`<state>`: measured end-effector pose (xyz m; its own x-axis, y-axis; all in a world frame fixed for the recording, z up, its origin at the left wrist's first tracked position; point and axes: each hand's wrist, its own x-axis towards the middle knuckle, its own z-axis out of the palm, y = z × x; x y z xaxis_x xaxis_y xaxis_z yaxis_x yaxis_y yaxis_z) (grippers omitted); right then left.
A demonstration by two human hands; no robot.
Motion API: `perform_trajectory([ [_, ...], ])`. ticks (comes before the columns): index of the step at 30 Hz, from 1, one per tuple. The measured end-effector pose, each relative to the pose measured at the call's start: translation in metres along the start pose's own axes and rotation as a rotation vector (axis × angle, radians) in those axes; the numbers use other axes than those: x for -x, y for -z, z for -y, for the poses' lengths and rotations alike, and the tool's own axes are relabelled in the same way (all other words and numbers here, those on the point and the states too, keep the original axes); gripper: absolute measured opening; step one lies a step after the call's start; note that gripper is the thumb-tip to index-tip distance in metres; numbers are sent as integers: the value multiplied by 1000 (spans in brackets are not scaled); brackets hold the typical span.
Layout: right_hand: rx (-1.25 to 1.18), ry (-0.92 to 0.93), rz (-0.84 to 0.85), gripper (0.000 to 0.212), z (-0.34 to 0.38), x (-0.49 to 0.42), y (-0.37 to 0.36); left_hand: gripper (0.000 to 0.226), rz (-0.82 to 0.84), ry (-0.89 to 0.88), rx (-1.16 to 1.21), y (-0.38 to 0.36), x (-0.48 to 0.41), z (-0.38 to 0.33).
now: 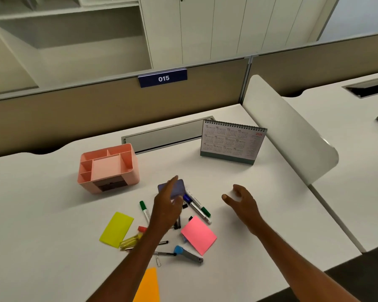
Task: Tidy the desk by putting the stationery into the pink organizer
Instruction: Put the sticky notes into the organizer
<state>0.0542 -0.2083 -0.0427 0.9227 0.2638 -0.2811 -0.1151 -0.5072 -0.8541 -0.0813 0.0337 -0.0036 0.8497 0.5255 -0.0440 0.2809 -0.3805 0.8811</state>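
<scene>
One pink organizer (pixel 134 171) lies left of left grip (pixel 166 207).

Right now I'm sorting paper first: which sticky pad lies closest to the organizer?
The yellow pad, farthest left; the pink pad and orange pad lie farther off.

office | partitioned desk (pixel 238 171) (number plate (pixel 162 78) "015") | desk calendar (pixel 232 141) | cabinets (pixel 205 27)
</scene>
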Motion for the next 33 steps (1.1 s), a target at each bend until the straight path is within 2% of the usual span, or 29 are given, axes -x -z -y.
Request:
perform_trajectory([
  [4, 13, 43, 42, 58, 15, 24, -32, 34, -84, -50, -119, 7, 20, 13],
  [10, 219, 319, 158, 42, 23, 68, -78, 22, 17, 68, -212, 26, 48, 36],
  [15, 494, 480, 354, 43, 13, 109, -102, 19, 148, 102, -219, 38, 74, 51],
  [21, 622, 549, 395, 41, 17, 131, -114, 21, 217, 179, -190, 41, 94, 56],
  [25, 713, 615, 405, 32, 21, 137, -119, 21, 255, 226, -162, 40, 103, 52],
  [30, 670, 576, 398, 17, 29, 136, -118, 16, 283, 298, -47, 41, 107, 50],
  [33, 601, 558, 387, 20, 38, 132, -119, 16, 277, 314, 115, 48, 103, 44],
])
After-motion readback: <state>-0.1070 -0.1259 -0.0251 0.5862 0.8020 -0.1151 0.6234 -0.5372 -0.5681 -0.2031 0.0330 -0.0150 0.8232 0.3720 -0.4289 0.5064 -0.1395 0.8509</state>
